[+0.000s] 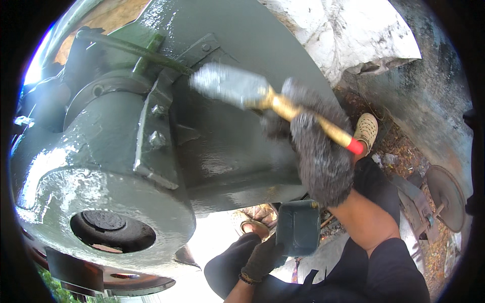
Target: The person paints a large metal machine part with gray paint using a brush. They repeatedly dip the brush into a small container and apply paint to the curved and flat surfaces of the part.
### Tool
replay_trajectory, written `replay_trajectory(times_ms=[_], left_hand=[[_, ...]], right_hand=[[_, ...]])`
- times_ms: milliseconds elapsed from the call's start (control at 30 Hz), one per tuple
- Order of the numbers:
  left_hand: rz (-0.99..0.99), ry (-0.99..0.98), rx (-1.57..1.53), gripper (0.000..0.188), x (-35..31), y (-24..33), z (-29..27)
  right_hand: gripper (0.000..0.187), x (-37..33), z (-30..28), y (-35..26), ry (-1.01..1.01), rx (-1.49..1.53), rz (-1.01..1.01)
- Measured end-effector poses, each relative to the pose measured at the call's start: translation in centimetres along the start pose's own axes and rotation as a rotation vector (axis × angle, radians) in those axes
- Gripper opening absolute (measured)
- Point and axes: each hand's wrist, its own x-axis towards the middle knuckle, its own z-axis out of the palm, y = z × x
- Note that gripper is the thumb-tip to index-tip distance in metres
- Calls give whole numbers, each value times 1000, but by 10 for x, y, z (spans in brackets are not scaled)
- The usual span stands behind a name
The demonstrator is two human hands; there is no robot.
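My right hand (326, 146), in a fuzzy dark grey glove, is closed around the wooden handle of a paintbrush (285, 107). The handle ends in a red tip, and the pale head is blurred by motion. Its tip points left, over a large metal machine part (242, 151) with a wet, glossy grey-green coat; whether it touches is unclear. Lower down, my left hand (263, 260), in a dark glove with a beaded bracelet at the wrist, grips a small dark rectangular paint container (298, 247) by its left side.
A bolted flange (156, 131) and a thick rounded housing (111, 197) with an oval opening stand at left. White crumpled sheeting (348, 35) lies at the top right, beside a stained grey wall (434, 96). A rusty disc (444, 197) rests on leaf-littered ground near my clog-clad foot (367, 132).
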Motion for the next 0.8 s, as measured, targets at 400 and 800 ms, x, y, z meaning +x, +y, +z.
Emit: replay_trajectory(times_ms=[400,800], left_hand=[[-23,-41,-95,42,10,-14,9],[-98,-126,-177,51,22,-18,10]], right_hand=[[31,4,-15,-21,61,169,61],[47,15,-38,-40,244,245,213]])
